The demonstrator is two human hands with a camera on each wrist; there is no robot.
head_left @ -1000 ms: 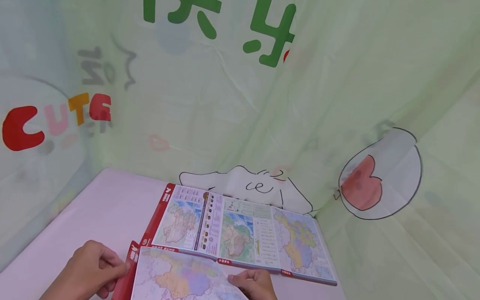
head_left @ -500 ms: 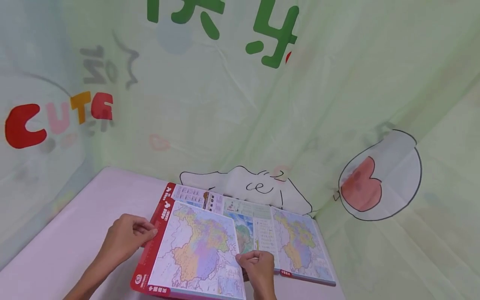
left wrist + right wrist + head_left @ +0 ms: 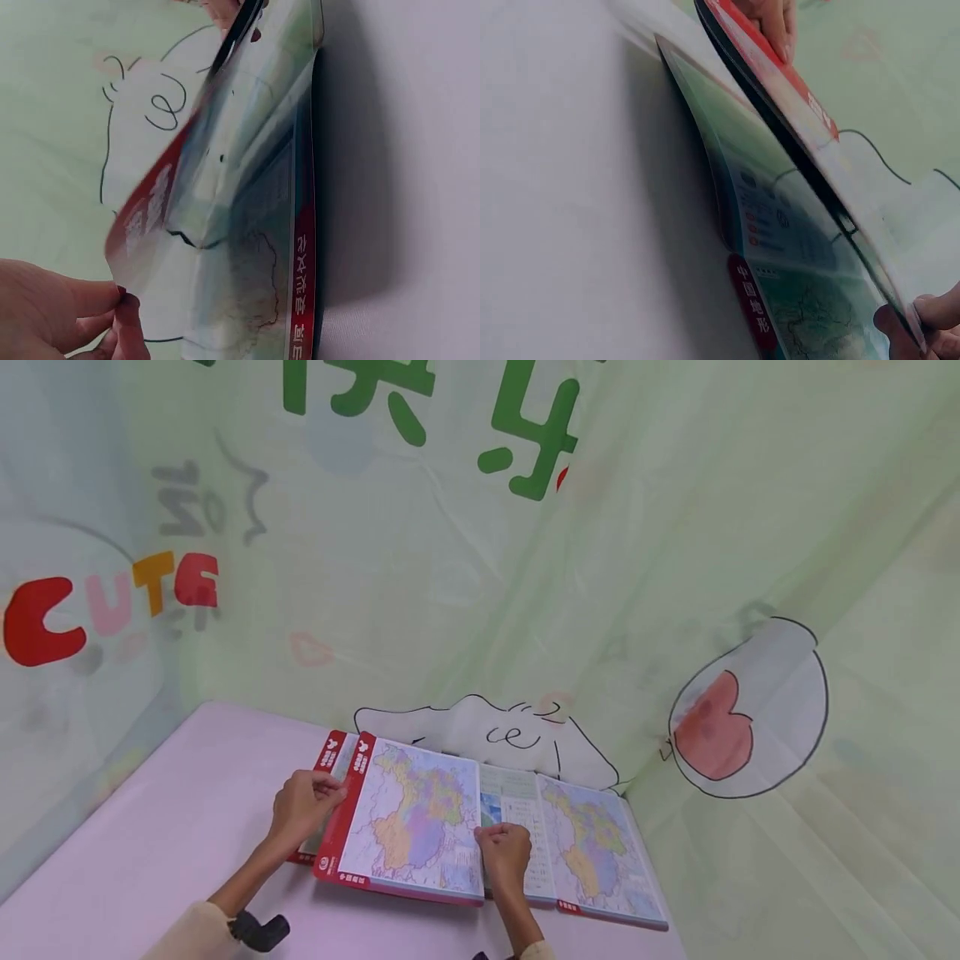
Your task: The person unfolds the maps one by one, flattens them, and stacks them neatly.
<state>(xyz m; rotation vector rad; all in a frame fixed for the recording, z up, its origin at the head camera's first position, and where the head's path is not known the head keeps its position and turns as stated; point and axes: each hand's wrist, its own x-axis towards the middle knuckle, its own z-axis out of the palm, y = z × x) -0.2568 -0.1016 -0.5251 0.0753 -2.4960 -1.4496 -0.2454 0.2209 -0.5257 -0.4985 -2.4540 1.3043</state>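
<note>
Both hands hold a map with a red left border and a pastel-coloured country, raised above other maps. In the head view my left hand pinches its red edge, thumb on top. My right hand pinches the opposite edge. From the left wrist, the left hand grips near a corner, and the glossy underside of the map shows. In the right wrist view the held map is seen nearly edge-on, tilted over a green terrain map, its near edge between the right hand's thumb and fingers.
A row of laid-out maps lies underneath, the rightmost map fully showing and the others partly covered. They rest on a pale pink table. A green printed curtain hangs right behind and beside the table.
Both hands have carried the map up from the near edge of the table and away from me, then slightly right. It now covers most of the left and middle maps.
</note>
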